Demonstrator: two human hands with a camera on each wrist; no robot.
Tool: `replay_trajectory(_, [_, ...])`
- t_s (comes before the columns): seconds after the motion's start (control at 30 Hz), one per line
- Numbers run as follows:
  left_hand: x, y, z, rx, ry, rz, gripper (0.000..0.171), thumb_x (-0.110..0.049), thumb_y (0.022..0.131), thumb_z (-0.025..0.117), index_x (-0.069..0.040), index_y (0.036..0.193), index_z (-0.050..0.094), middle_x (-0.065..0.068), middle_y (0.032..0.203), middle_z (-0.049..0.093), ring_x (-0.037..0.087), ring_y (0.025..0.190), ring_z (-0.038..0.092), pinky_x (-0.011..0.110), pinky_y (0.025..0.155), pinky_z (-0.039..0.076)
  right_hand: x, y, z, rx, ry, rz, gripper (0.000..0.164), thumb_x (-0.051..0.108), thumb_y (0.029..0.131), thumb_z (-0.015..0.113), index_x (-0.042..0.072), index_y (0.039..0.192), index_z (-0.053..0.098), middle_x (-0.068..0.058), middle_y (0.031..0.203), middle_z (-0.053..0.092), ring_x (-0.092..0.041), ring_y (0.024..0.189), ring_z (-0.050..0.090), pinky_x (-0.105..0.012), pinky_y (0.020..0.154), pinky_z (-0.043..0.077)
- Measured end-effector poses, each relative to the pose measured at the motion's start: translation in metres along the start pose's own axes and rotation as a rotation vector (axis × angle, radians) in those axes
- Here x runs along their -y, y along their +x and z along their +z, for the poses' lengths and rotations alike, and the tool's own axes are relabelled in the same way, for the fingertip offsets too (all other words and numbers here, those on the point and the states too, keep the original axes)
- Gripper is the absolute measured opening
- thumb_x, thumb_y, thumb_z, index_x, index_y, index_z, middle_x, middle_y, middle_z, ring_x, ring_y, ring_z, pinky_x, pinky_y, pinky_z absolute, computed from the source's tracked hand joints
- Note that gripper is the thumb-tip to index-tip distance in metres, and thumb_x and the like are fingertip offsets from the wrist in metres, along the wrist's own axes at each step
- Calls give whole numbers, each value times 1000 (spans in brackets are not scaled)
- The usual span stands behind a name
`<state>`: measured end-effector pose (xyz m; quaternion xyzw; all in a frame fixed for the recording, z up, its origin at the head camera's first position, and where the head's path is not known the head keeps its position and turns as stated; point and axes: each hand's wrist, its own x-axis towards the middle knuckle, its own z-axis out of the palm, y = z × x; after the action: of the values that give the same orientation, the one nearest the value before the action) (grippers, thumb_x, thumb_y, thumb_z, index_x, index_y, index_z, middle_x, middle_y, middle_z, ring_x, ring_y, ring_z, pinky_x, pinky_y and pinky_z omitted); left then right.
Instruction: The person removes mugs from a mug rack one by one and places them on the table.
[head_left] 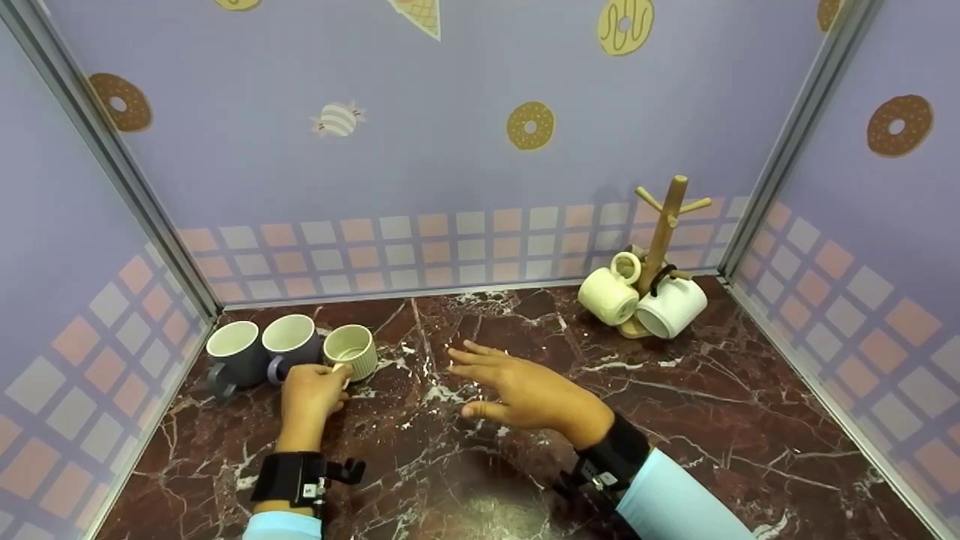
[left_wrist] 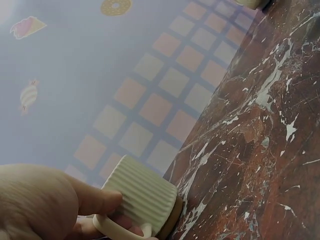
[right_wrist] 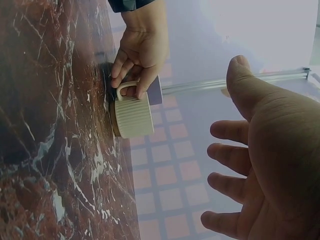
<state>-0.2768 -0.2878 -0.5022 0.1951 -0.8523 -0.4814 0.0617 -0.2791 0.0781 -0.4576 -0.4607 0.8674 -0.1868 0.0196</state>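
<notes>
My left hand (head_left: 313, 394) pinches the handle of a small ribbed cream mug (head_left: 351, 351) on the left side of the marble table. In the left wrist view, thumb and fingers close on the handle of this mug (left_wrist: 142, 195), whose base has a brown band. Its mouth faces up. Over the middle of the table my right hand (head_left: 525, 390) is held with fingers spread, touching nothing. The right wrist view shows that hand (right_wrist: 280, 150) with straight fingers, and the ribbed mug (right_wrist: 134, 116) beyond it in the left hand.
Left of the ribbed mug stand a purple mug (head_left: 291, 345) and a dark grey mug (head_left: 238, 356). At the back right, a wooden mug tree (head_left: 664, 232) bears a pale yellow mug (head_left: 609, 296) and a white mug (head_left: 673, 307). Patterned walls enclose the table's back and sides.
</notes>
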Motion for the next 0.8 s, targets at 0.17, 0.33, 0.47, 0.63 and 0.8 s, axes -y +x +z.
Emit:
replay_trajectory(0.17, [-1, 0, 1, -22, 38, 26, 36, -28, 105, 75, 6, 100, 84, 11, 72, 80, 14, 56, 72, 22, 50, 55, 1, 0, -1, 3, 9, 9, 77, 64, 111, 58, 20, 174, 47, 11, 188, 24, -26, 178, 21, -56, 142, 30])
replay_trajectory(0.33, [-4, -2, -2, -68, 221, 109, 39, -35, 103, 76, -4, 80, 83, 12, 76, 77, 27, 69, 70, 38, 59, 52, 1, -1, -1, -5, 19, 8, 73, 58, 112, 63, 21, 173, 48, 10, 188, 25, -27, 178, 23, -57, 142, 31])
replay_trajectory(0.47, [-11, -6, -6, -78, 319, 146, 38, -37, 100, 75, -9, 74, 81, 18, 89, 80, 39, 81, 73, 55, 69, 58, -1, -2, -2, -12, 11, 2, 73, 58, 112, 61, 19, 172, 49, 9, 188, 26, -28, 178, 24, -57, 141, 32])
replay_trajectory(0.63, [-22, -11, -11, -97, 375, 152, 38, -39, 101, 70, -7, 85, 83, 26, 108, 82, 51, 95, 78, 66, 77, 62, -1, -2, -4, -13, 10, 6, 73, 56, 112, 64, 16, 171, 50, 8, 188, 27, -29, 177, 25, -56, 141, 31])
replay_trajectory(0.8, [-38, -22, -9, -136, 330, 181, 43, -39, 105, 68, -1, 121, 81, 29, 127, 80, 58, 116, 75, 71, 93, 61, -2, -3, -9, -18, -4, 17, 72, 58, 112, 62, 18, 171, 50, 8, 187, 29, -29, 177, 26, -56, 141, 31])
